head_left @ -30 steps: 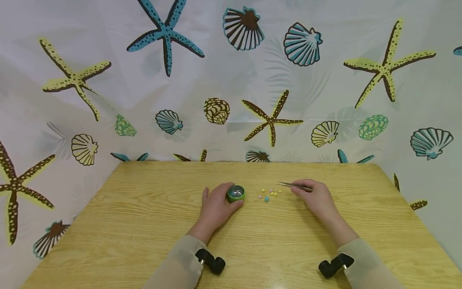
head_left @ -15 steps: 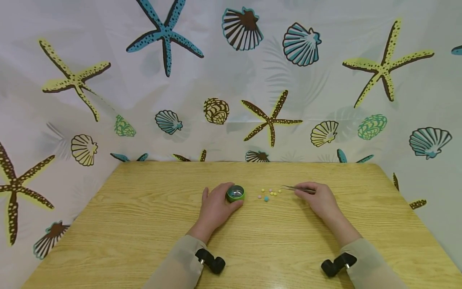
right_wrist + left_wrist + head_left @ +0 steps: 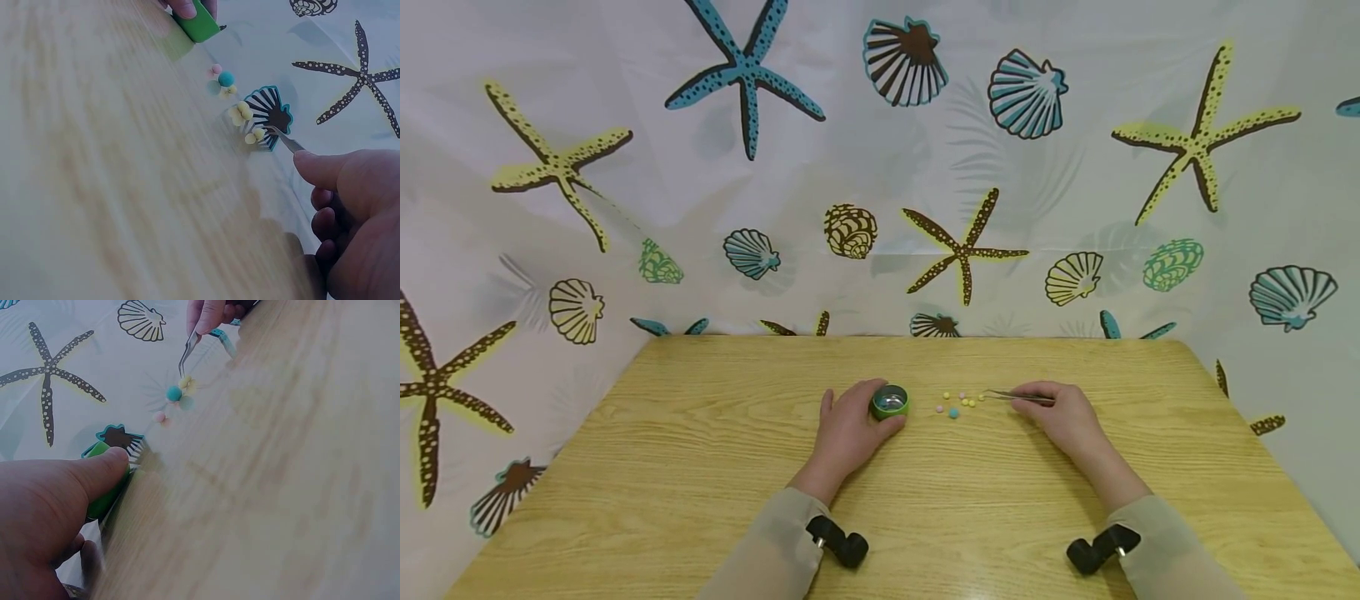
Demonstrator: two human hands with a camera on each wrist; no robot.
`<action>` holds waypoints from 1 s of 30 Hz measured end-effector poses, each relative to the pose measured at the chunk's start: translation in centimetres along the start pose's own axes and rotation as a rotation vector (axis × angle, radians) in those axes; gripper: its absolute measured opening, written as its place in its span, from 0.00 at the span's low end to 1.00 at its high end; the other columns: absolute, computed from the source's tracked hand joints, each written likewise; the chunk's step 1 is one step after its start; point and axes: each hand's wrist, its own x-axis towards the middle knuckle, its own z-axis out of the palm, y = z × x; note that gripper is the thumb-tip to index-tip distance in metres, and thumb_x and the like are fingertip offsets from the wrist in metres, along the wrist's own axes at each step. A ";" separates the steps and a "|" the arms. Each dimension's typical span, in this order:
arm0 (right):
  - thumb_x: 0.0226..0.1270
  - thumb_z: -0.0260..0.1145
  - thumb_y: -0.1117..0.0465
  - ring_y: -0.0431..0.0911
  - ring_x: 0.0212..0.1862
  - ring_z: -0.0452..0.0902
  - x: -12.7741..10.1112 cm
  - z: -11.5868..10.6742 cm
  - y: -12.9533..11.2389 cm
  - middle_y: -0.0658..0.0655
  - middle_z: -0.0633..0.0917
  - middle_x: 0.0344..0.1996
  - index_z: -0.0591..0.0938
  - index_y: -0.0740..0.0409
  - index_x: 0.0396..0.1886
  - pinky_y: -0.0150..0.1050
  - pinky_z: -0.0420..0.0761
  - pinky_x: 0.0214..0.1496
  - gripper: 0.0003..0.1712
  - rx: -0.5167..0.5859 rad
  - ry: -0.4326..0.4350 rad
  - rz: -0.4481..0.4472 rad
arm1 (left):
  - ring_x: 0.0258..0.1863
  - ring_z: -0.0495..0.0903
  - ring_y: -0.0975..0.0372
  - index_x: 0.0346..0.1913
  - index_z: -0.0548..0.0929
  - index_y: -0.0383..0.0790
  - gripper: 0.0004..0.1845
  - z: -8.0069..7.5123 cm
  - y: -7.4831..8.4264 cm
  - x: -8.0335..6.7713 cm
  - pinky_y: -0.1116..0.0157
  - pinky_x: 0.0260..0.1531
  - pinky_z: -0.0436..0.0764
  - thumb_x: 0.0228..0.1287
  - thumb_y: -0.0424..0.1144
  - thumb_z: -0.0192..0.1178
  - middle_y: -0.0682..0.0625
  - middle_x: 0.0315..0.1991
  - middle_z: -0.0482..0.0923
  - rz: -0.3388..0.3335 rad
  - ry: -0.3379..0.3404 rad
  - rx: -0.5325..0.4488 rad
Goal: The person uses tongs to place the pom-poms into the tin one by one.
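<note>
My left hand (image 3: 852,425) grips a small round green cup (image 3: 890,412) with a shiny metallic inside, its thumb and fingers curled about the sides. In the left wrist view the thumb presses on the green wall (image 3: 107,501). Between thumb and fingers my right hand (image 3: 1063,417) pinches a pair of thin metal tweezers (image 3: 1015,395). Their bent tips point left and sit right at the rightmost yellow bead (image 3: 981,397), as the right wrist view also shows at the yellow bead (image 3: 259,134). Several more small beads lie left of it, among them a larger blue bead (image 3: 953,413).
The beads, yellow, pink (image 3: 939,409) and blue, lie loosely between the two hands on a wood-grain table (image 3: 925,517). Behind the table's far edge hangs a white cloth (image 3: 820,292) printed with starfish and shells. Black camera mounts (image 3: 838,542) sit on both wrists.
My right hand has shifted slightly right and down, and the tweezer tips have come down to the rightmost yellow bead. The left hand and the cup stay where they were.
</note>
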 end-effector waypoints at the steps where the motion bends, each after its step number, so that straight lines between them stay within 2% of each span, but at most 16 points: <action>1: 0.81 0.74 0.55 0.59 0.64 0.83 0.0 0.0 0.0 0.62 0.90 0.60 0.93 0.57 0.59 0.57 0.83 0.65 0.15 0.003 -0.001 0.001 | 0.72 0.79 0.46 0.74 0.81 0.39 0.34 0.0 0.0 0.0 0.30 0.81 0.47 0.72 0.49 0.78 0.42 0.70 0.83 0.001 0.000 0.001; 30: 0.81 0.73 0.57 0.61 0.63 0.85 -0.1 0.0 0.3 0.63 0.90 0.58 0.93 0.58 0.58 0.59 0.83 0.65 0.14 -0.063 0.004 -0.039 | 0.73 0.79 0.46 0.74 0.80 0.39 0.35 0.1 -0.1 0.0 0.30 0.81 0.47 0.72 0.50 0.78 0.41 0.71 0.82 0.001 0.000 0.007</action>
